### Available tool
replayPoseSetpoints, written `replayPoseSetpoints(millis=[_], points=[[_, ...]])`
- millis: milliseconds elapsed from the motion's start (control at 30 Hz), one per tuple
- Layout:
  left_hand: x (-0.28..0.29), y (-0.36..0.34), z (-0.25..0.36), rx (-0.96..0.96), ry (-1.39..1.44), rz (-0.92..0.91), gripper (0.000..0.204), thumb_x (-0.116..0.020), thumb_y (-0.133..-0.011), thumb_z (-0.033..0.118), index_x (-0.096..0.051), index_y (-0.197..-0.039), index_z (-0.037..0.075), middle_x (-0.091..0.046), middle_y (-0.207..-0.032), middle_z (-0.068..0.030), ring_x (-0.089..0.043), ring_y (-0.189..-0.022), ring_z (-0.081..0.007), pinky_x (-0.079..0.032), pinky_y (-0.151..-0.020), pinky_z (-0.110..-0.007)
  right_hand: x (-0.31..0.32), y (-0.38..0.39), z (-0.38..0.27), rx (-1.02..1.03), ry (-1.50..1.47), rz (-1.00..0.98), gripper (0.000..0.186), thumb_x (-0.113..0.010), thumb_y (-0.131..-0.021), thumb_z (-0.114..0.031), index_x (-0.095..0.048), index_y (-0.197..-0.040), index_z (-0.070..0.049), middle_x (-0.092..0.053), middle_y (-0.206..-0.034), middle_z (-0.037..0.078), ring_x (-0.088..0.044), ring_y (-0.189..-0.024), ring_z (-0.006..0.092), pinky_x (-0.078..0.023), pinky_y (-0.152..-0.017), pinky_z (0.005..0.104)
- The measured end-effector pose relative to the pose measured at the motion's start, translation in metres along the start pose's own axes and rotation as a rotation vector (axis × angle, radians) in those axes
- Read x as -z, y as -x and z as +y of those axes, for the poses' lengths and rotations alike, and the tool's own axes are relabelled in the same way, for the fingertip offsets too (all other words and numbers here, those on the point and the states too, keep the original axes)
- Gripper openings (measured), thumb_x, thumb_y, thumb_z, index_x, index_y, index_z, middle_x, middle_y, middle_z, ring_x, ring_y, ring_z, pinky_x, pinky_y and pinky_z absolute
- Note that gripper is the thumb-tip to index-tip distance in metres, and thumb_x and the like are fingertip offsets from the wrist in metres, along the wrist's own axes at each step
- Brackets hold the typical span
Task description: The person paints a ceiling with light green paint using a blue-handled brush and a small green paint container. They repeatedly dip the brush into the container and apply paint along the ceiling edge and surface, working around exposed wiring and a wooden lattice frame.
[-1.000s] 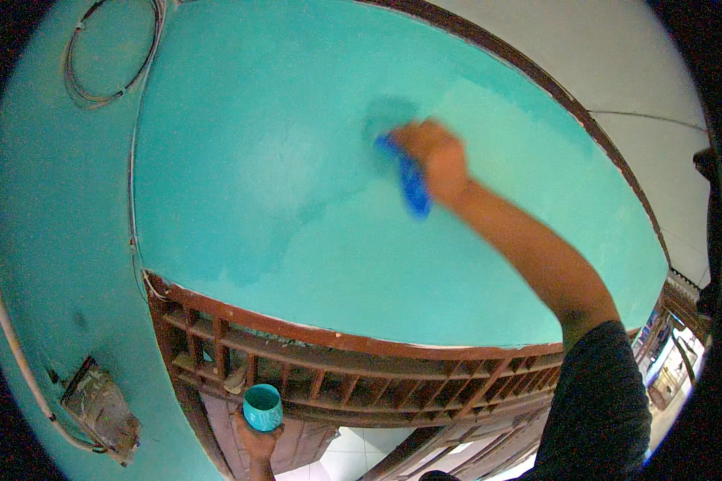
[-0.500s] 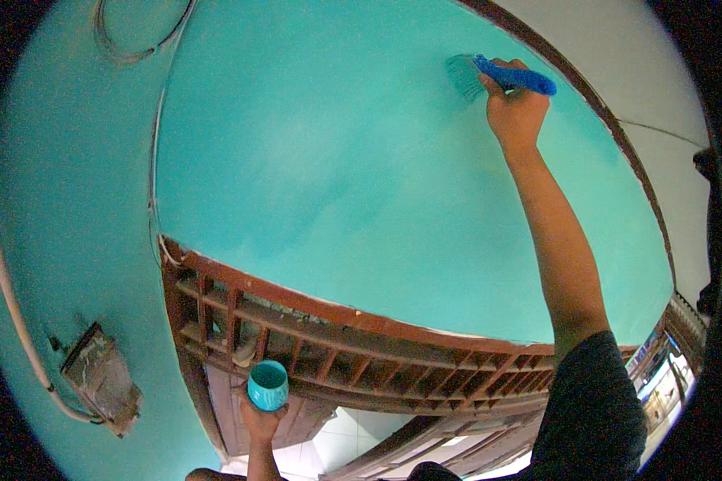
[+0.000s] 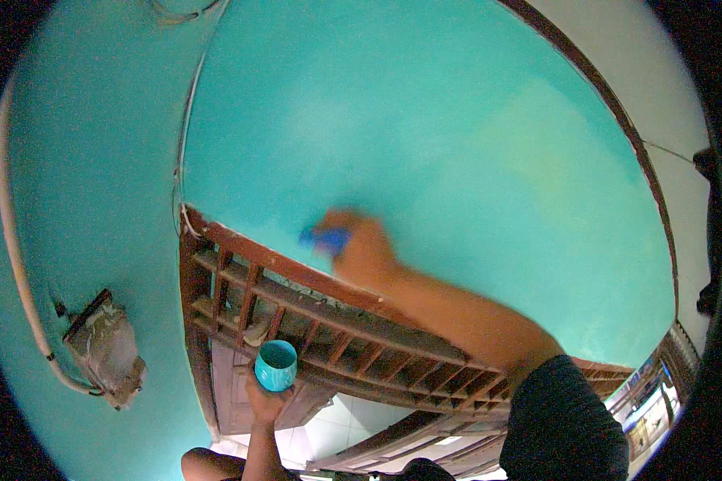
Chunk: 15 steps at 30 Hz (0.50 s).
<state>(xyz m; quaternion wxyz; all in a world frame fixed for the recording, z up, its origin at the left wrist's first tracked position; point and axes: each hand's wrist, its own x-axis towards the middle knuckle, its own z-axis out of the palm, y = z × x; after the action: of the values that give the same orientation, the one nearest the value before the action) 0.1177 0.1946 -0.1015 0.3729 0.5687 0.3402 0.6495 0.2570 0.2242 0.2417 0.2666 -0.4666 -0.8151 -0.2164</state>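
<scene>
My right hand (image 3: 365, 248) is closed around a blue-handled paintbrush (image 3: 329, 238) and blurred by motion. It is in front of the lower left part of the turquoise wall (image 3: 425, 176), just above the brown wooden frame (image 3: 297, 272). The bristles cannot be made out, so whether they touch the wall is unclear. Below and to the left, my left hand (image 3: 265, 401) grips a turquoise cup (image 3: 276, 367) from beneath. The cup is upright with its open top showing a dark turquoise inside; how much is in it I cannot tell.
A slatted wooden lattice (image 3: 361, 345) runs under the wall panel. On the left side wall hang a worn box (image 3: 104, 353) and a pale pipe (image 3: 14, 264). A cable (image 3: 178, 14) loops at the top left. A dark wooden strip (image 3: 602, 76) borders the white surface at right.
My right hand has swept with the paintbrush from the upper right of the wall down to its lower left. The left hand still holds the cup; the whole view has shifted slightly.
</scene>
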Motion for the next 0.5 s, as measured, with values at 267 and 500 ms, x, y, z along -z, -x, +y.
replayPoseSetpoints(millis=[267,500], points=[[0.009,-0.004,0.005,0.084,-0.048,0.063,0.078,-0.087,-0.053,0.017,-0.046,-0.118,0.001,-0.065,-0.107,-0.0165,-0.064,-0.098,-0.0300,-0.052,-0.084,-0.039,0.158,-0.142,0.045,0.284,0.634,0.842,0.018,-0.072,-0.072,-0.022,-0.069,-0.083,-0.009,-0.066,-0.077,0.010,-0.061,-0.068,0.0330,-0.047,-0.060,0.0441],[0.007,-0.010,0.005,0.181,0.084,-0.026,0.087,-0.086,-0.053,0.021,-0.043,-0.125,0.001,-0.060,-0.116,-0.0172,-0.060,-0.105,-0.0318,-0.048,-0.091,-0.042,-0.041,-0.018,0.008,0.359,0.756,0.155,0.021,-0.059,-0.079,-0.017,-0.062,-0.098,-0.011,-0.058,-0.086,0.007,-0.058,-0.078,0.0268,-0.050,-0.051,0.0416]])
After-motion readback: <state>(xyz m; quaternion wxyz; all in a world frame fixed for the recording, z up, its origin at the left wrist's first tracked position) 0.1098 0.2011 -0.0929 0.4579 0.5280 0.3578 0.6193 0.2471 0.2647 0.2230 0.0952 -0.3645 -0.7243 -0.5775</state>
